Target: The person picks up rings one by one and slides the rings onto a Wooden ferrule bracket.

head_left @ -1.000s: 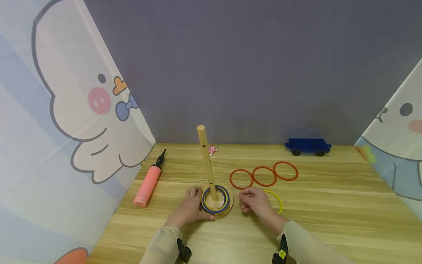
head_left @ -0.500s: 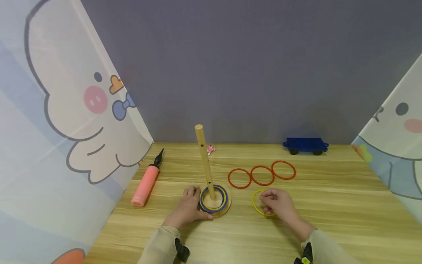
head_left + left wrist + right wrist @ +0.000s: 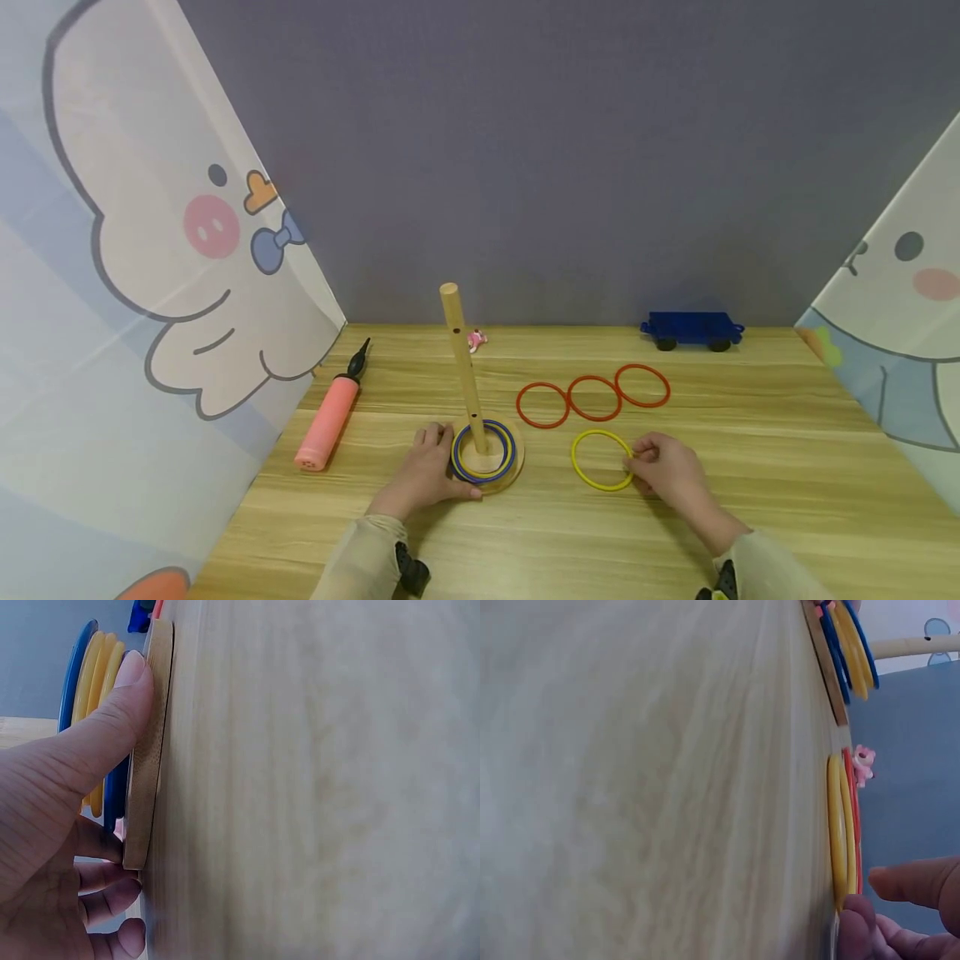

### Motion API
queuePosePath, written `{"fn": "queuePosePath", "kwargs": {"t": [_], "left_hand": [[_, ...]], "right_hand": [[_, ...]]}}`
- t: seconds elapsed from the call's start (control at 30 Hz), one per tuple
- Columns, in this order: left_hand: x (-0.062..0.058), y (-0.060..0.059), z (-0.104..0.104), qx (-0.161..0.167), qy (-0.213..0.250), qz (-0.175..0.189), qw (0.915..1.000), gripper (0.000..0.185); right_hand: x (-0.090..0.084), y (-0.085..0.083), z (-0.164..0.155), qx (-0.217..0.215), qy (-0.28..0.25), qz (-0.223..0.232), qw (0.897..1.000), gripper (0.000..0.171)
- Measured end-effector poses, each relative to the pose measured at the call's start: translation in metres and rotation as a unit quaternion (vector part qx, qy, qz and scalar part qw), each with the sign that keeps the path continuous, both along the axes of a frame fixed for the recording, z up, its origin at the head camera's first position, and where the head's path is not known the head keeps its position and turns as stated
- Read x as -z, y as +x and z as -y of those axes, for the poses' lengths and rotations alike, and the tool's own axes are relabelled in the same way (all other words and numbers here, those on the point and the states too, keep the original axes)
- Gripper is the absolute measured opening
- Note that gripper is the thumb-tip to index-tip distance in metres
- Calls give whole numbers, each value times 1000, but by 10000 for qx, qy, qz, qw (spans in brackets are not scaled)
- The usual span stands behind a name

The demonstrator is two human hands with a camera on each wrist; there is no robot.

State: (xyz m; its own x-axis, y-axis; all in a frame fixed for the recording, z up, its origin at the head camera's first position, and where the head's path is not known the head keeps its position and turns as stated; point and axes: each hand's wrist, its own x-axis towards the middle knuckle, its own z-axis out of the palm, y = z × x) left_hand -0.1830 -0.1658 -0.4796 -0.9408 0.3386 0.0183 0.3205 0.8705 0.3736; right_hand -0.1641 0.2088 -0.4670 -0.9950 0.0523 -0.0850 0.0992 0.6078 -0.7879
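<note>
My left hand [image 3: 426,473] holds the round wooden base [image 3: 517,468] of a ring-toss stand, with the thumb along its near edge and fingers round its left side. From the base rises a wooden post [image 3: 467,375]. Blue and yellow rings [image 3: 94,671] lie stacked around the post's foot. My right hand [image 3: 671,471] is at the right edge of a yellow ring [image 3: 576,469] that lies flat on the table. In the right wrist view, one fingertip [image 3: 855,919] meets that ring's edge, while another finger stays apart above it.
Three red rings [image 3: 545,426] lie in a row behind the yellow ring. A blue toy wagon [image 3: 692,329] stands at the back right, and a small pink figure [image 3: 477,339] behind the post. At the left lies a pink hand pump [image 3: 330,421].
My right hand has moved right, from beside the stand across the yellow ring to its right edge. The left hand still holds the base.
</note>
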Motion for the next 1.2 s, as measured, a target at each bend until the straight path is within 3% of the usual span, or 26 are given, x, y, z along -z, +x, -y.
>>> {"fn": "queuePosePath", "kwargs": {"t": [0.23, 0.8, 1.2], "left_hand": [[1, 1, 0, 28, -27, -45, 10000, 121], [-4, 3, -1, -9, -11, -36, 10000, 120], [-1, 1, 0, 1, -57, 6, 10000, 121]], "right_hand": [[4, -3, -3, -88, 363, 291, 9989, 23], [5, -2, -3, -465, 1063, 157, 9931, 14], [3, 2, -1, -569, 897, 279, 9940, 10]]}}
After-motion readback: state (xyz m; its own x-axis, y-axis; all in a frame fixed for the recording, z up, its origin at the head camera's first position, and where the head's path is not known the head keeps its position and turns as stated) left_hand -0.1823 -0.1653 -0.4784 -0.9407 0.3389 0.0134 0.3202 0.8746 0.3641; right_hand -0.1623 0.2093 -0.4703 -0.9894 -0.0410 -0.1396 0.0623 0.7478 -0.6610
